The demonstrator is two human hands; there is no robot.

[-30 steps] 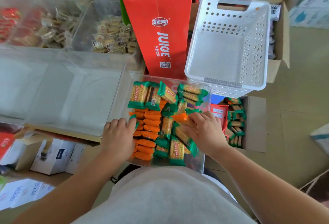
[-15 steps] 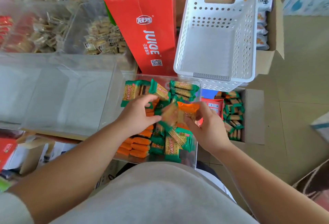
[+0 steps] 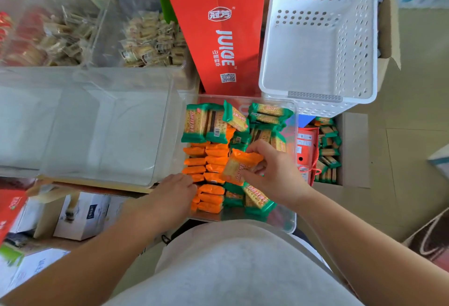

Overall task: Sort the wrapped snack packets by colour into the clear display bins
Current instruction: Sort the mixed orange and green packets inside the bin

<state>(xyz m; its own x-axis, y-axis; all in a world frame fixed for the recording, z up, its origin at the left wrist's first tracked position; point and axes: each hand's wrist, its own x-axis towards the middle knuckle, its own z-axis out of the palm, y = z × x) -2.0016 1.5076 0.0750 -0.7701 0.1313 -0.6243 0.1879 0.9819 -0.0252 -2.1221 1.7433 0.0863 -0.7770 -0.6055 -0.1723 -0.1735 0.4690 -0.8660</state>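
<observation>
A clear display bin (image 3: 292, 218) in front of me holds orange packets (image 3: 209, 160) stacked in rows on its left side and green packets (image 3: 204, 123) piled at the back and right. My right hand (image 3: 274, 172) grips one orange packet (image 3: 239, 166) just above the orange rows. My left hand (image 3: 175, 191) rests at the bin's near left edge, fingers curled against the stacked orange packets; whether it holds one is hidden. An empty clear bin (image 3: 160, 140) stands directly to the left.
A white perforated basket (image 3: 318, 96) and a red juice carton (image 3: 218, 38) stand behind the bin. A cardboard box of green packets (image 3: 328, 150) sits at right. Clear bins of other snacks (image 3: 145, 38) fill the back left. White boxes (image 3: 80, 215) lie below left.
My right hand has carried the orange packet left and down toward the orange rows. My left hand has drawn back from the middle of the bin to its near left edge.
</observation>
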